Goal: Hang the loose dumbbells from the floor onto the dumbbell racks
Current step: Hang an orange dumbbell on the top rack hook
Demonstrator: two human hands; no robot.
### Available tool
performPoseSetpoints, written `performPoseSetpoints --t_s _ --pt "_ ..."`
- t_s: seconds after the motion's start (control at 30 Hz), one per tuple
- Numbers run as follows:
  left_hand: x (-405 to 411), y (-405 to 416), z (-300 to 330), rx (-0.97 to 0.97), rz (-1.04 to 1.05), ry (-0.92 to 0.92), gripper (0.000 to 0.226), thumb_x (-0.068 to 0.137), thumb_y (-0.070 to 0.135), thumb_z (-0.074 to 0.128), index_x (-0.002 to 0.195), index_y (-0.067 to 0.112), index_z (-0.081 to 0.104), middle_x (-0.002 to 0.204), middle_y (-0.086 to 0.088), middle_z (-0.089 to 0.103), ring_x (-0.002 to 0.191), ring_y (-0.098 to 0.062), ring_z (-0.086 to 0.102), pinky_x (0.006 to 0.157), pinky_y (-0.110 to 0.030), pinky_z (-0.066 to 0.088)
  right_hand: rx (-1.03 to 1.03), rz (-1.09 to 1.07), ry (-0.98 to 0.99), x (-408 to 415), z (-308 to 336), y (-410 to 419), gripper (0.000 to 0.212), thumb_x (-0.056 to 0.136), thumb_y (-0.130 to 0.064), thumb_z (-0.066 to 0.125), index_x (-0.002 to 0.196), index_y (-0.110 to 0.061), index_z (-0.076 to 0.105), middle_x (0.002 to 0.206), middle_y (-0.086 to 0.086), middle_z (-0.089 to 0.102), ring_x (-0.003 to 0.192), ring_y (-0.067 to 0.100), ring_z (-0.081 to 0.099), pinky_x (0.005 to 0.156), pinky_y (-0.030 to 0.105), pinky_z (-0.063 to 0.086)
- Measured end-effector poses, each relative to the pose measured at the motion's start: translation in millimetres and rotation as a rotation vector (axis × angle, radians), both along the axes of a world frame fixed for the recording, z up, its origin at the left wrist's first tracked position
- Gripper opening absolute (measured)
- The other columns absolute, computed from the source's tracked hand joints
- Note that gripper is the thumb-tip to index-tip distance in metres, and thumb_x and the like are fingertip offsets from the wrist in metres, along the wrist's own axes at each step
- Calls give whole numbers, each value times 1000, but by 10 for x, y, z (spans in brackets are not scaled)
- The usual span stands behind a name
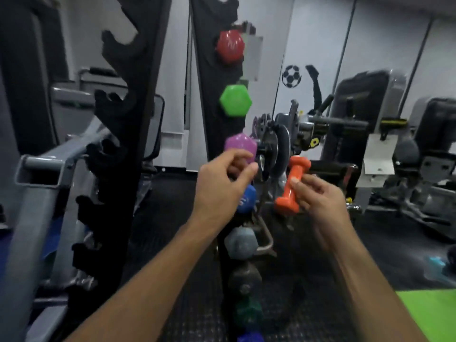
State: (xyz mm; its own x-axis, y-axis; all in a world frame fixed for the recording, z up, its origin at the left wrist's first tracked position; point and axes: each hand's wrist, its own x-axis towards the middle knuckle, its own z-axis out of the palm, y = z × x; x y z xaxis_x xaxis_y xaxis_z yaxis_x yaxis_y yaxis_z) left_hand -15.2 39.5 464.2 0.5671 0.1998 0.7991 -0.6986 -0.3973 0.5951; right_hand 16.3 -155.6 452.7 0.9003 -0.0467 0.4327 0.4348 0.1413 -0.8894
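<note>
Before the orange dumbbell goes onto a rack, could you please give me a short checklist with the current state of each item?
1. Right hand has the orange dumbbell: ok, fingers curl round its handle.
2. Grip firm enough to hang it: cannot tell, it looks like a fingertip hold.
3. Left hand free to help: cannot tell, it is at the purple dumbbell and may be touching it.
4. Free slot on the near rack: ok, its notches look empty.
5. Free slot on the loaded rack: cannot tell, every slot in view looks taken.
</note>
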Motion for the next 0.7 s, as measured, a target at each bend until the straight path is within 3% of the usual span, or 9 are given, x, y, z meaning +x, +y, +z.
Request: performPoseSetpoints --t_s 0.1,0.2,0.33,0.43,0.5,0.57,0.7 --pt "48 231 620 -52 187 -137 34 87 32 80 116 21 67 102 11 64 87 -7 62 76 -18 53 31 38 -53 93 826 147 6 90 -9 72 94 -9 68 62 -9 66 51 -1 54 51 10 45" --pt "126 398 1087 -68 265 -102 64 84 47 80 135 17 55 129 5 53 113 -8 54 98 -23 48 1 92 -9 243 1549 366 11 91 -11 72 84 -7 65 58 -4 59 44 3 47 43 13 41" --pt "246 517 1625 -62 257 18 104 76 65 79 154 13 35 157 -3 38 142 -19 41 118 -36 36 -4 83 31 476 2370 749 8 94 -13 68 97 -9 62 82 6 62 64 13 57 58 25 47" --pt "343 562 1975 -23 233 74 130 60 81 75 159 14 26 163 -4 33 148 -22 36 121 -46 35 -53 87 18 487 2900 978 22 96 -12 63 117 -6 59 100 11 66 73 16 63 49 23 54" --pt "403 569 2133 -13 232 88 128 61 77 79 158 13 26 161 -7 35 146 -25 39 119 -48 38 -106 26 -13 500 3183 1088 6 96 -11 63 95 -8 58 99 12 66 79 18 65 54 23 54" --pt "456 571 2238 -35 227 77 120 63 72 82 154 13 30 154 -8 42 140 -27 46 114 -49 44 -146 -29 -37 536 3394 1207 17 96 -10 62 80 -10 55 90 12 67 71 17 64 52 22 52" --pt "551 595 2379 -87 245 75 111 69 67 83 150 11 32 151 -10 46 136 -29 50 111 -48 46 -242 -55 -37 641 3622 1432 6 91 -11 64 94 -6 64 101 12 71 67 18 66 36 18 45"
